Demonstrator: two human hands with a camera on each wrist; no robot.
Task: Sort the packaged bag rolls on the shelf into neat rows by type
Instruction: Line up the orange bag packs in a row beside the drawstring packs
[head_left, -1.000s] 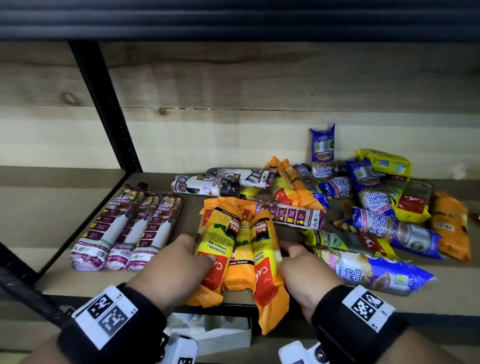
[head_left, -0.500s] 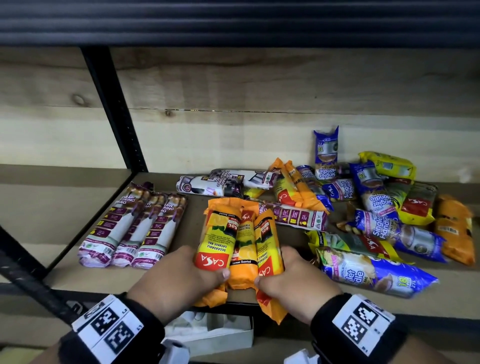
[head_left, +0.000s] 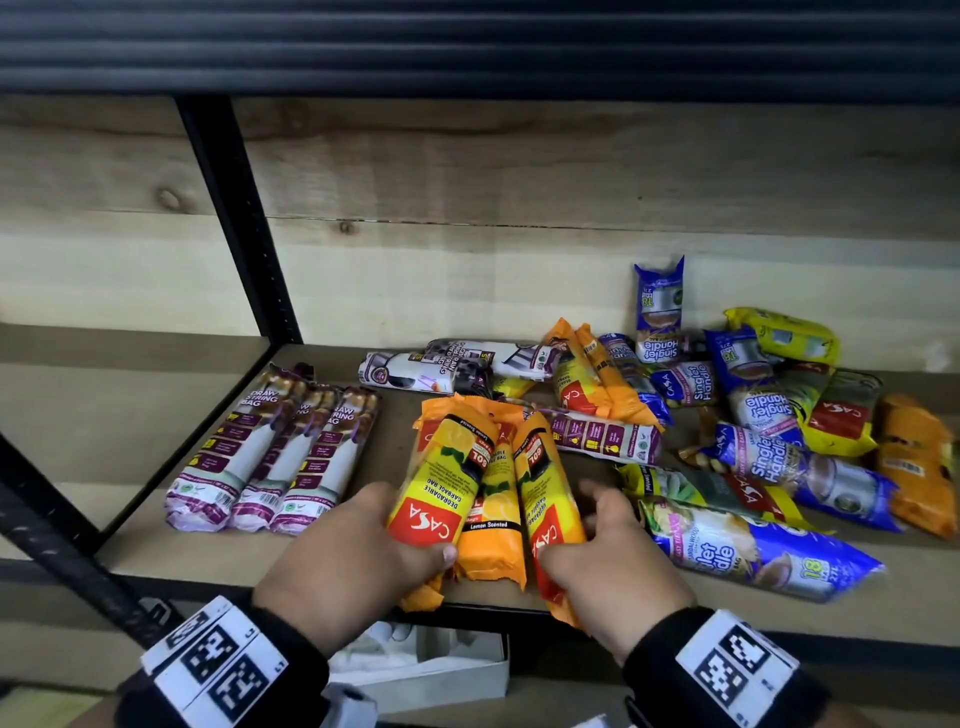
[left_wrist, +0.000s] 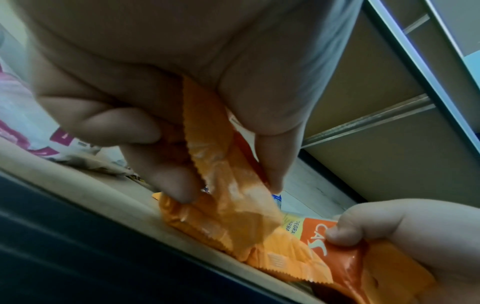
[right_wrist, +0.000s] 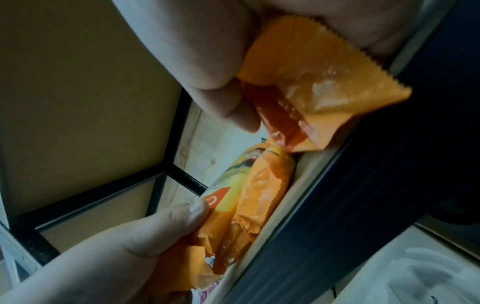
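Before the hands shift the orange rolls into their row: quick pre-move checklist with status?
1. Left hand grips the left orange roll: ok.
2. Right hand grips the right orange roll: ok.
3. Middle orange roll held between them: cannot tell.
4. Near ends back from the shelf edge: not ok, they overhang.
5. Purple drawstring row apart from the group: ok.
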